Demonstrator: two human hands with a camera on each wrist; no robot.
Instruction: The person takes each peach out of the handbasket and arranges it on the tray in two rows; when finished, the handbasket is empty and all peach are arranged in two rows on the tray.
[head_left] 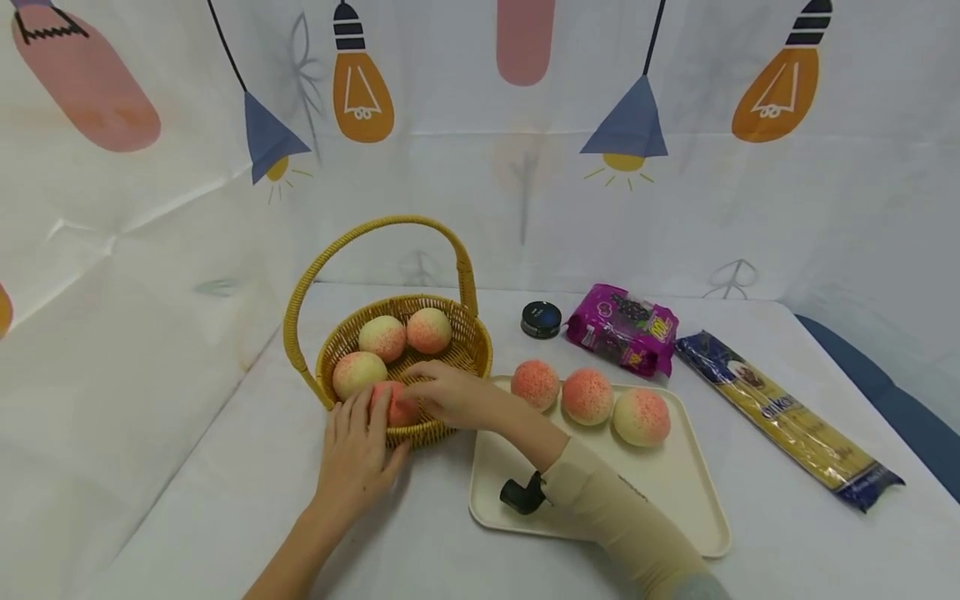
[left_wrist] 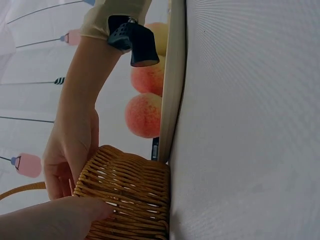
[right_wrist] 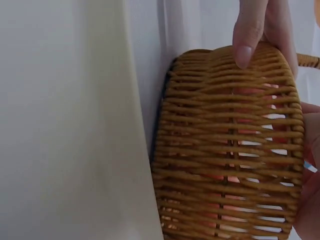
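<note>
A woven basket (head_left: 422,433) with a tall arched handle holds several foam-like peaches, pink and cream; two lie at the back, and a cream-topped peach (head_left: 359,373) is at the left. At the near rim my left hand (head_left: 348,467) grips the basket wall, its thumb (right_wrist: 245,42) on the outer weave and its fingers over the rim beside a pinker peach (head_left: 396,407). My right hand (head_left: 459,395) reaches over the right rim, fingers bent against that pinker peach from the right. The basket wall hides its fingertips in the left wrist view.
A cream tray (head_left: 667,492) right of the basket carries three peaches (head_left: 587,397) along its far side. Behind stand a round black tin (head_left: 541,319) and a purple snack pack (head_left: 624,329). A long yellow-and-blue packet (head_left: 787,417) lies at the right. A printed cloth hangs behind.
</note>
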